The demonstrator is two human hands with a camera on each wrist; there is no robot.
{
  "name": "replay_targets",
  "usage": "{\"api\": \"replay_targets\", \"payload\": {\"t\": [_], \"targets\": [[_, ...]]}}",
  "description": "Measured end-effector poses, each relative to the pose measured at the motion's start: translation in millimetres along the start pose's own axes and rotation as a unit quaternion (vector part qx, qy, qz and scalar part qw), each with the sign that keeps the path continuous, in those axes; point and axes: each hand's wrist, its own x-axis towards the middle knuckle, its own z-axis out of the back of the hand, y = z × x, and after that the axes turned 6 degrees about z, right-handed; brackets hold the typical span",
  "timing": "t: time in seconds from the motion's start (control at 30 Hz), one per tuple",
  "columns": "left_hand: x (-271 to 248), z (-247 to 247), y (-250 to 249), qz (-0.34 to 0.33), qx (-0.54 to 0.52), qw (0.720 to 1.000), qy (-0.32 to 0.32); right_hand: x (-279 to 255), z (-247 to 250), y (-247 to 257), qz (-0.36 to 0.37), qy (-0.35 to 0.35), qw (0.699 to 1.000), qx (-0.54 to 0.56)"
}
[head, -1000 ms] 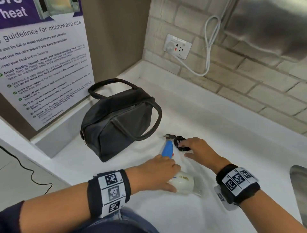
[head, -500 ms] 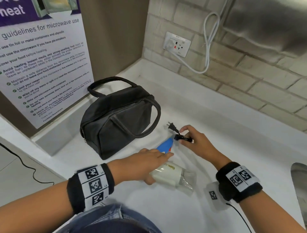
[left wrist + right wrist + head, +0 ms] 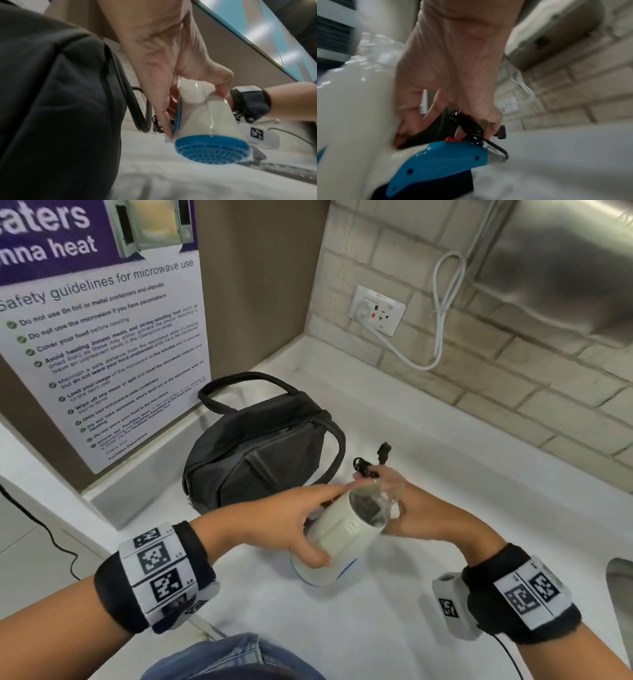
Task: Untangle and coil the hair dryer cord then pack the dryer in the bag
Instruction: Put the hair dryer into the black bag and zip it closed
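The hair dryer (image 3: 346, 537) has a white body, with a blue rear grille (image 3: 211, 151) and a blue folded handle (image 3: 440, 161). It stands tilted just above the white counter (image 3: 479, 508), nozzle up. My left hand (image 3: 308, 529) grips its body, thumb on one side and fingers on the other. My right hand (image 3: 388, 494) is beside the nozzle and pinches the coiled black cord (image 3: 363, 468); the plug (image 3: 383, 451) sticks out past the fingers. The cord bundle (image 3: 471, 128) and plug (image 3: 500, 132) show in the right wrist view. The black bag (image 3: 260, 460) stands just left of the dryer; I cannot tell whether it is zipped.
A wall socket (image 3: 376, 309) with a white cable (image 3: 442, 313) plugged in is on the tiled back wall. A microwave poster (image 3: 102, 337) covers the panel on the left. A steel unit (image 3: 565, 261) hangs top right. A metal sink edge (image 3: 621, 594) is at the right.
The dryer went from lying on the counter to tilted upright, nozzle up, in my left hand. My right hand rose with the coiled cord and moved close to the nozzle.
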Motion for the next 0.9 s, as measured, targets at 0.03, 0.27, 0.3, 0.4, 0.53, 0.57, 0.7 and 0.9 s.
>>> {"api": "replay_targets", "payload": {"t": [0.03,0.27,0.3,0.4,0.53,0.57,0.7,0.9], "targets": [[-3,5,-7,-0.003,-0.023,1.000,0.007,0,-1,7,0.008,0.031,0.997,-0.068],[-19,35,-41,-0.059,-0.060,0.996,0.036,3,13,46,0.047,0.002,0.969,-0.242],[-21,38,-44,-0.062,-0.069,0.995,0.035,3,18,52,0.051,0.003,0.962,-0.269],[-26,47,-48,-0.075,-0.107,0.990,0.042,6,30,63,0.068,0.001,0.934,-0.351],[-33,66,-49,-0.101,-0.161,0.981,0.036,14,48,75,0.102,-0.014,0.936,-0.338],[-36,73,-49,-0.107,-0.180,0.978,0.012,17,54,76,0.107,-0.031,0.934,-0.339],[-44,102,-30,-0.117,-0.149,0.955,-0.227,33,70,80,0.088,-0.166,0.903,-0.387],[-37,110,32,0.070,0.045,0.909,-0.408,71,61,99,0.052,-0.305,0.815,-0.489]]}}
